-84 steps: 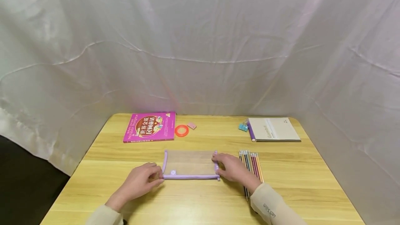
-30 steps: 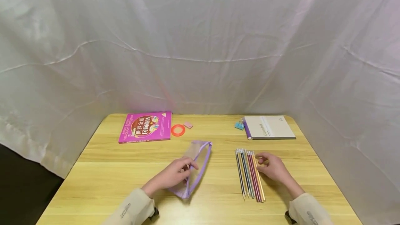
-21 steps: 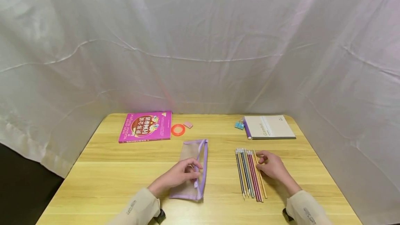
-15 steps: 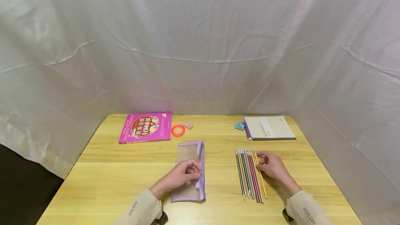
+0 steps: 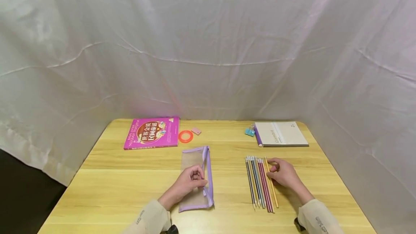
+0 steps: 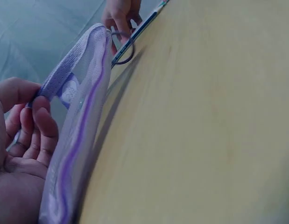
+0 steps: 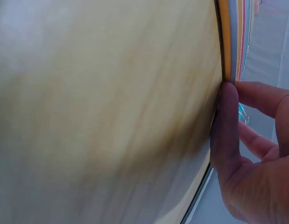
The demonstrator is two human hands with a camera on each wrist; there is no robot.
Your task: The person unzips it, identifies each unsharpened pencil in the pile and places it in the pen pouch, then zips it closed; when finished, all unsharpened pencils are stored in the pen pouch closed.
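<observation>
Curtain (image 5: 208, 50): pale, creased cloth hung behind the table and down both sides of it.
Table (image 5: 130, 183): yellow wood grain, with everything I handle on its near half.
Pouch (image 5: 192, 158): in front of me, left of the pencils, long side pointing away; the two purple edges stand apart along the side facing the pencils.
Left hand (image 5: 188, 183): pinching the pouch's purple rim between thumb and finger, one edge lifted, as the left wrist view shows.
Pouch handling: probably light and floppy — see-through mesh that should fold under a push; the firmer trim looks the best place to take hold.
Pencils (image 5: 259, 183): lying side by side in a row, metal-banded ends away from me.
Yellow pencil (image 5: 272, 187): at the row's right end, its near end angled slightly off the others.
Right hand (image 5: 283, 173): thumb and fingertip on the yellow pencil, gripping it near its far end.
Pencil handling: light, stiff and likely to roll — a grip on the shaft, clear of the point, should suit it.
Far edge: pink book (image 5: 151, 133), orange ring (image 5: 180, 137) and pink block (image 5: 196, 131) on the left; blue clip (image 5: 250, 131) and notebook (image 5: 282, 133) on the right.
</observation>
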